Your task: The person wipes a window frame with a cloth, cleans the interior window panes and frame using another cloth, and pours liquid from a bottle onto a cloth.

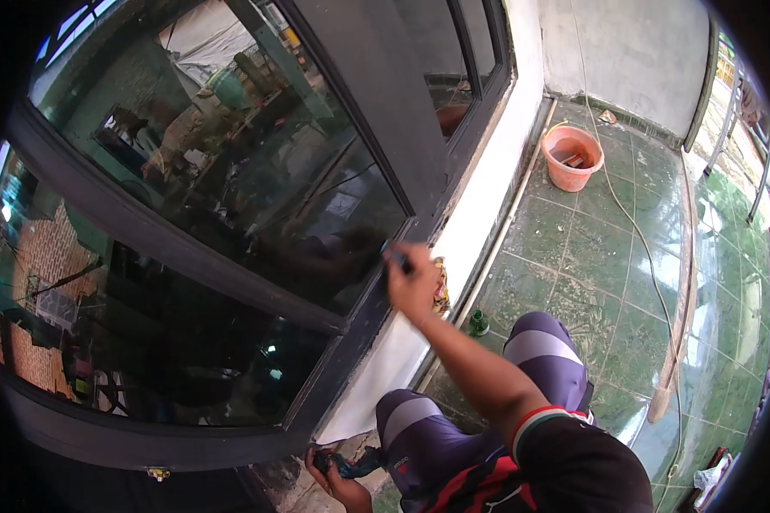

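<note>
My right hand (411,278) is closed round a small dark object, too blurred to name, against the lower corner of the dark window frame (375,295), beside the glass (299,214). Low in the view, my left hand (338,485) has its fingers wrapped round a dark, crumpled cloth (358,462), near the bottom end of the frame and my knee. A crumpled, colourful wrapper or cloth (440,285) lies on the white ledge (479,192) just beyond my right hand.
A green bottle (478,323) stands on the tiled floor by my knee. Farther off is an orange bucket (572,160) with things inside. A thin cable (643,239) runs across the green tiles, and a pipe (522,192) lies along the wall.
</note>
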Motion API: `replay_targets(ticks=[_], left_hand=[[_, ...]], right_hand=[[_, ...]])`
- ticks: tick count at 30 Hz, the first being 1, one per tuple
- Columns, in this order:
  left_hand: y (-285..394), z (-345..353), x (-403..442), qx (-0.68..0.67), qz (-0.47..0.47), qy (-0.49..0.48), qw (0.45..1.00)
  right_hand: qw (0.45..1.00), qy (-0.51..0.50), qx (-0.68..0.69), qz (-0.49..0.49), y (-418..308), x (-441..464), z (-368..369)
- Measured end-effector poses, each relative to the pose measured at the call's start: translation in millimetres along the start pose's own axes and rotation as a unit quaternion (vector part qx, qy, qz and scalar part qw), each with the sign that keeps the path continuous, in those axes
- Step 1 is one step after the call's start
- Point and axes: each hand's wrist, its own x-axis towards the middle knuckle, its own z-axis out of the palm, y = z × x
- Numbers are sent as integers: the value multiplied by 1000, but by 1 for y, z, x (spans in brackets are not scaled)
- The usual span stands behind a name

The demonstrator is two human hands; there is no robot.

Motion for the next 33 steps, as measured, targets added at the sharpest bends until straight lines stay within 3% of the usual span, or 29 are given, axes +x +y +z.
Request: replay_targets(ticks=[2, 4, 8, 10, 12, 16, 19, 22, 25, 27, 30, 33], left_hand=[[4, 7, 1, 0, -21, -26, 999], [12, 14, 1, 6, 6, -55, 998], [20, 18, 0, 34, 58, -51, 996], [17, 17, 0, 30, 58, -31, 997], [14, 15, 0, 21, 43, -36, 998], [14, 20, 5, 22, 25, -81, 996], [20, 24, 5, 30, 50, -74, 996], [18, 19, 6, 22, 57, -53, 997], [17, 22, 3, 24, 31, -48, 998], [18, 29, 3, 26, 23, -58, 998], [18, 32, 3, 27, 43, -81, 995], [19, 27, 6, 35, 73, -85, 993]], right_hand=[[991, -64, 70, -97, -13, -30, -2], [988, -95, 80, -89, -9, -12, -9], [997, 16, 45, 56, 13, 51, -7], [993, 52, 75, 78, 15, 45, 3], [996, 78, 22, 21, 8, 19, 10], [993, -64, 66, -74, -8, -7, -8], [999, -13, 41, 6, 8, 39, -11], [998, 36, 48, 21, 17, 54, -4], [1000, 9, 10, -22, -2, 10, -1], [993, -51, 62, -88, -21, -27, -2], [980, -145, 77, -111, -18, -9, -18], [998, -33, 48, -30, 6, 32, -10]])
